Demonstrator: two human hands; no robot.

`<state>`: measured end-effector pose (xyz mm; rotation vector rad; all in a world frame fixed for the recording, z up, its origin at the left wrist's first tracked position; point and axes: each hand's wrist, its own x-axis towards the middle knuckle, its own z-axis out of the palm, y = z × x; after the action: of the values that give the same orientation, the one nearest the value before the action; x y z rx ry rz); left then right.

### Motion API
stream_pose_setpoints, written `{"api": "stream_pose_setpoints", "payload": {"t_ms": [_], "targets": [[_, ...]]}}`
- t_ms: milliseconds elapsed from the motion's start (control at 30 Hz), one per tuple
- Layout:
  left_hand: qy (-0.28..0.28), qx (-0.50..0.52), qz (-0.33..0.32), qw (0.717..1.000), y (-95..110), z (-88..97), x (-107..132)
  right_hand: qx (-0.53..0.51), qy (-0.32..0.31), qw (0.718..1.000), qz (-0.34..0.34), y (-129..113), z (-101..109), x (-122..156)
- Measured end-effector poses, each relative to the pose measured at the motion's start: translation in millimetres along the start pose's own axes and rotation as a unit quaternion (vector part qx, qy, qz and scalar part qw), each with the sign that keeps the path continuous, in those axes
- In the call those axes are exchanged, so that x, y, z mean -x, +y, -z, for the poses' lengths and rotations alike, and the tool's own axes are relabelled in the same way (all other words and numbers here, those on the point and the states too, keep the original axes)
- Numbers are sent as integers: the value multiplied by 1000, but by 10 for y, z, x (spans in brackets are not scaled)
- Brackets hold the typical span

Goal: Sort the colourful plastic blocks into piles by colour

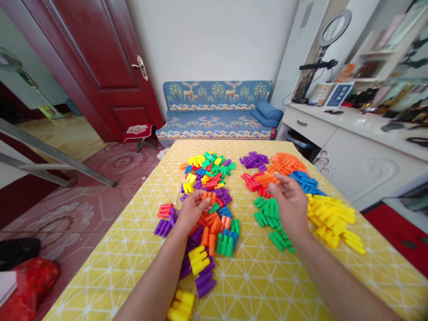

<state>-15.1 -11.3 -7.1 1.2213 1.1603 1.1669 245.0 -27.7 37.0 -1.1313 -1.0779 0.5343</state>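
Plastic bullet-shaped blocks in many colours cover a table with a yellow patterned cloth (267, 276). A mixed pile (210, 178) lies in the middle. My left hand (192, 209) rests on this pile, fingers curled round an orange block (209, 196). My right hand (290, 200) hovers over the sorted heaps, fingers closed on an orange block (267, 179). Around it lie a green heap (269, 214), a red heap (252, 182), an orange heap (287, 162), a blue heap (306, 180), a yellow heap (331, 218) and a purple heap (254, 159).
A blue patterned sofa (217, 109) stands beyond the table's far edge. A white dresser (351, 142) with a ring light (334, 27) runs along the right. A dark red door (93, 62) and small red stool (138, 132) are at left. A red bag (30, 285) lies on the floor.
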Motion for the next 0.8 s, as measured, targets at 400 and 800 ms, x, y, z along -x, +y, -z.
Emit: {"api": "stream_pose_setpoints", "payload": {"t_ms": [400,800], "targets": [[-3,4,4,1000,29,-13,-2,400,122,907,-51,913,1130,-1885],[-4,1,0,1000,28,-10,0,348,92,932,-33,939,1045,-1915]]}}
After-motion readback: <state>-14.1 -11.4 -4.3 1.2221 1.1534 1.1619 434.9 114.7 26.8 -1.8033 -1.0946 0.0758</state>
